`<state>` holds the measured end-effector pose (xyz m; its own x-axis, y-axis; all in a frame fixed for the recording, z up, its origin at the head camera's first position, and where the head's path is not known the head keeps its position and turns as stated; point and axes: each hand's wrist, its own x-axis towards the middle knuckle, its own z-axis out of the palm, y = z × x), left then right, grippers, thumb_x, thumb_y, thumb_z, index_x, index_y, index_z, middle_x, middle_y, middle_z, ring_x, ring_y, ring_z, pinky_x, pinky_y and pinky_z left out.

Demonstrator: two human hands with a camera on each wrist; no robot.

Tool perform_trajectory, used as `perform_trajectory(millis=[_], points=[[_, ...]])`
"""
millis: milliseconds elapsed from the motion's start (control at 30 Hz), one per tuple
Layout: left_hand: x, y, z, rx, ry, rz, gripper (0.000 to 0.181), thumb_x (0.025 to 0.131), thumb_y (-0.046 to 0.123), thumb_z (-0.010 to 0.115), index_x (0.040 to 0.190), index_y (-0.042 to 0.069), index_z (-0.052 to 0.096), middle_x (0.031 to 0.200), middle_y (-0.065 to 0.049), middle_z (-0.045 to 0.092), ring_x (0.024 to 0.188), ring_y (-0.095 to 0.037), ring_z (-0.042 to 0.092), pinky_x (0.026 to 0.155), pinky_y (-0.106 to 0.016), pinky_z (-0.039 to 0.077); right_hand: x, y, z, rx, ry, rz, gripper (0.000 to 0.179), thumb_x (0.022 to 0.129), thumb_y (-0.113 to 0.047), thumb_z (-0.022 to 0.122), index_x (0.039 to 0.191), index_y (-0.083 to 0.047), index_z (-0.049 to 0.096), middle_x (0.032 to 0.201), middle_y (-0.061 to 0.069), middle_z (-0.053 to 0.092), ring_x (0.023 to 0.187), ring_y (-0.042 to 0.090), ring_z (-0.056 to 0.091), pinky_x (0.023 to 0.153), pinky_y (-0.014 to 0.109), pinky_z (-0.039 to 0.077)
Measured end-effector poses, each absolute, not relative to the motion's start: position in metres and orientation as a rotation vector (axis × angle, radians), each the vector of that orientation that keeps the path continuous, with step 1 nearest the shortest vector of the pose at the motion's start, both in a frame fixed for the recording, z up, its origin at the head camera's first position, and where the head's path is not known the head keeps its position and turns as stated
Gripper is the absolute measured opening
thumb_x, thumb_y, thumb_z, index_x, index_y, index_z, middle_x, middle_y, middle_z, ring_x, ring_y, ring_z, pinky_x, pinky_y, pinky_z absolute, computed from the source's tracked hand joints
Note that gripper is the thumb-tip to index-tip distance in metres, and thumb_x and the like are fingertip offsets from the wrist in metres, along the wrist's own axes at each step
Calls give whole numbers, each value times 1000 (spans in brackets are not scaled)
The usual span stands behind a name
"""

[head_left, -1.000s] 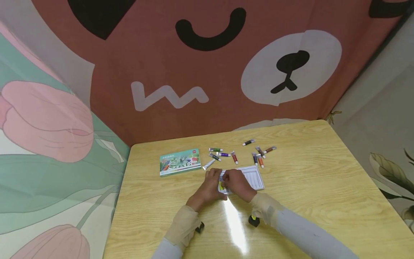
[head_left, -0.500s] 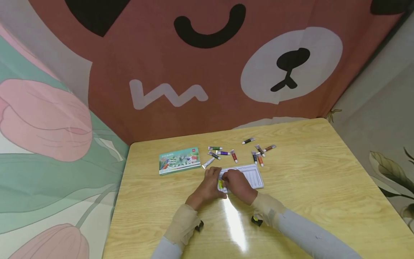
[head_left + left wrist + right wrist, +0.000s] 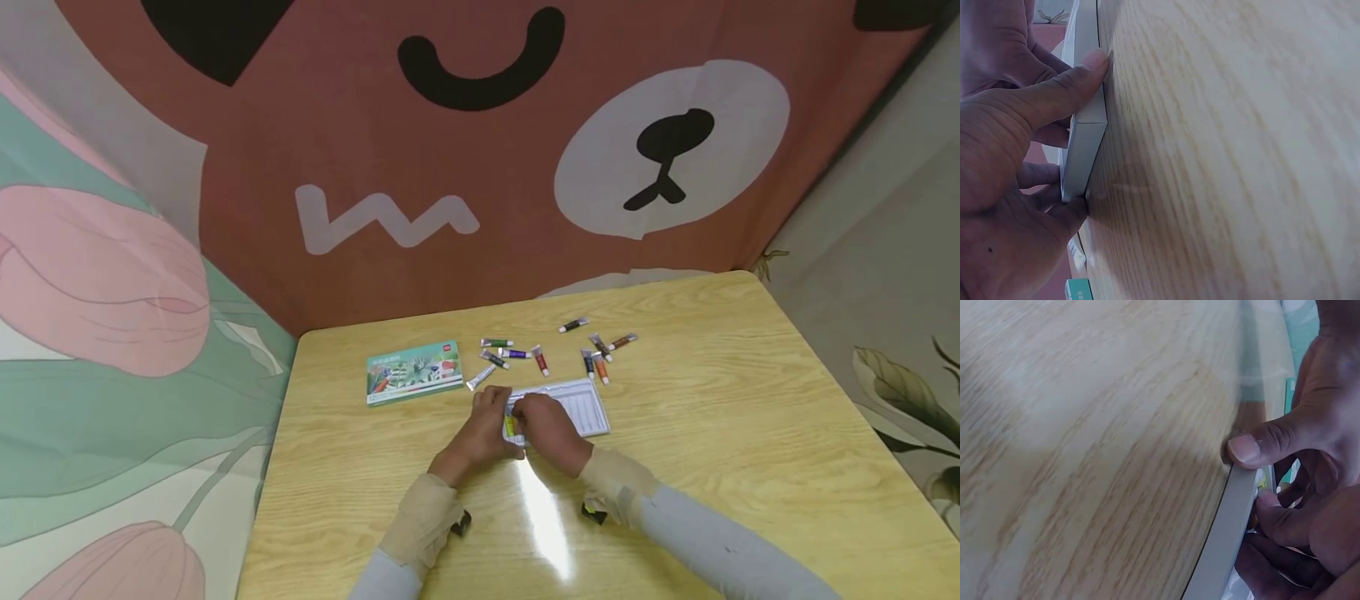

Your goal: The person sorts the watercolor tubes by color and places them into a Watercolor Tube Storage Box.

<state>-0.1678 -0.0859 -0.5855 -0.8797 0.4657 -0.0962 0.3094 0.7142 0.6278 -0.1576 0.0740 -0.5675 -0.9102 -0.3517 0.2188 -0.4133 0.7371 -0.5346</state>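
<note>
A white plastic tray point(image 3: 587, 410) with moulded slots lies on the table. My left hand point(image 3: 480, 431) grips its left end; in the left wrist view the thumb presses the tray's side wall point(image 3: 1089, 133) while other fingers bend round the corner. Over the left part of the tray is my right hand point(image 3: 553, 431), its fingers curled down into the slots. A yellow paint tube point(image 3: 511, 427) shows beside those fingertips. In the right wrist view the right thumb point(image 3: 1275, 512) pinches at a small tube, mostly hidden by the fingers.
Behind the tray lie several loose paint tubes, among them red point(image 3: 540, 361), purple point(image 3: 514, 354), white point(image 3: 482, 377), orange point(image 3: 602, 368) and brown point(image 3: 622, 342). A flat teal box point(image 3: 415, 372) sits to their left. Printed cloth point(image 3: 420, 283) hangs along the table's back edge.
My right fingers have shifted slightly at the left slots of the tray. The left hand keeps its grip; the tray and loose tubes stay in place.
</note>
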Motion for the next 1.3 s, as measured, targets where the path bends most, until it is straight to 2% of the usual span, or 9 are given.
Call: perform_trajectory(millis=[267,1300], points=[[-168,-85,-585,596,2656,922,110,67,19,97,154,-5,35,150,-18,41,136,-33,36,114,-40,43,-160,71,-576,631,-2896,738,20,76,5,72,66,-10,65,64,-1,57,62,17,54,60,34,46],[-168,-85,-585,610,2680,890,110,66,20,97,154,-3,36,149,-17,42,133,-32,36,112,-41,44,-155,69,-567,628,-2885,745,20,79,6,70,67,-9,65,63,1,58,61,18,55,57,35,44]])
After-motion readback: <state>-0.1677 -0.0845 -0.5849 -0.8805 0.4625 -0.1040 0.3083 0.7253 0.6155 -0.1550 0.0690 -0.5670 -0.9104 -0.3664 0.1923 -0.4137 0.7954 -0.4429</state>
